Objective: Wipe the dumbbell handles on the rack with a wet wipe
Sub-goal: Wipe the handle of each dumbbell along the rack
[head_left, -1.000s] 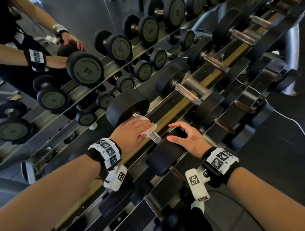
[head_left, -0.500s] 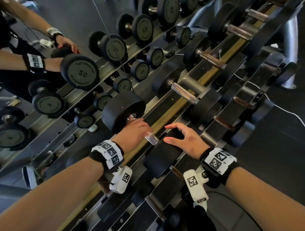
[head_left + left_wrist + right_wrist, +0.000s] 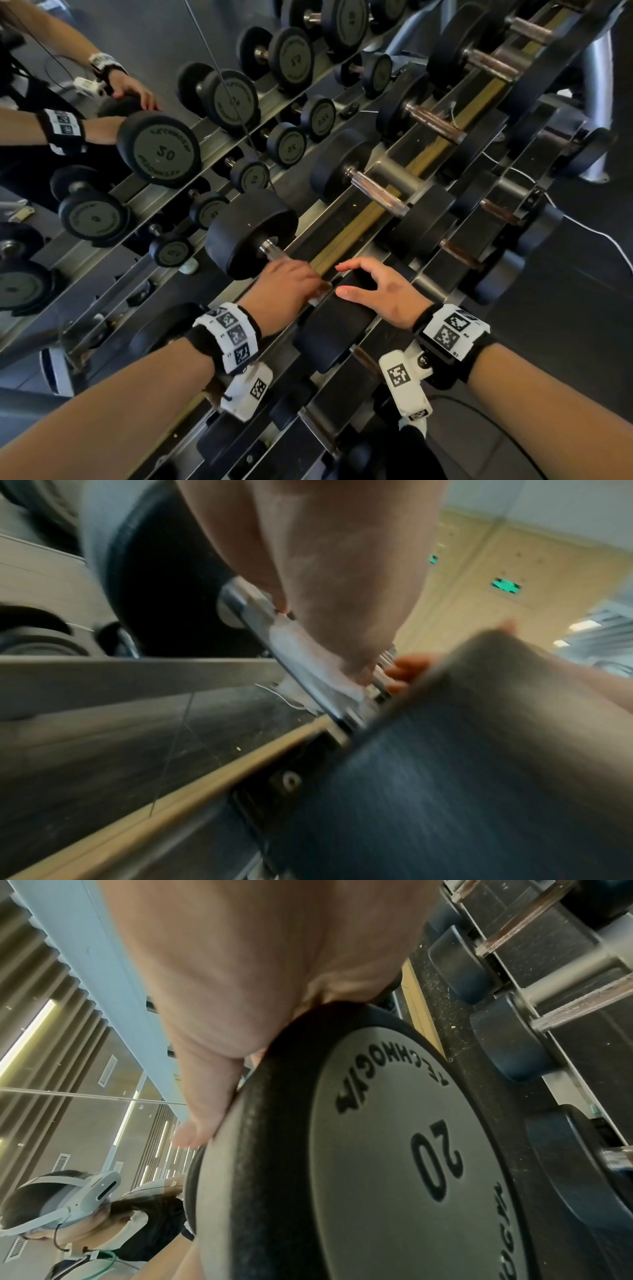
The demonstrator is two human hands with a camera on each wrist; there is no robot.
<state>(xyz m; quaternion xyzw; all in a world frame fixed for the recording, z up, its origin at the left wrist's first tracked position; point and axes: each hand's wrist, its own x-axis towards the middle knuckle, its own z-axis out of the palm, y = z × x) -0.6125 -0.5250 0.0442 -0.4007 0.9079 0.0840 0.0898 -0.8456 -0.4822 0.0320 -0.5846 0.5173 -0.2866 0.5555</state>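
The left hand point(image 3: 286, 289) is curling around a thin white wet wipe point(image 3: 308, 653) on the chrome dumbbell handle point(image 3: 260, 615), low on the metal rack point(image 3: 346, 222). The right hand point(image 3: 380, 293), fingers relaxed, is steadying the black rubber weight head point(image 3: 394, 1150). Blur is hiding coverage, so wrapping fully and sliding end to end seems wise.

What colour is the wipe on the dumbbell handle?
White; the wet wipe shows best in the left wrist view.

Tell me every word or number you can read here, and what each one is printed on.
"20": end face of the dumbbell head under the right hand.
"TECHNOGYM": brand lettering round that same face, partly cut off.
"50": mirrored dumbbell face; a reflection, its rim lettering reversed.
Numbers on the smaller mirrored dumbbells: too small to read.
Wristband markers: square codes; the tiny characters beside them are unreadable.
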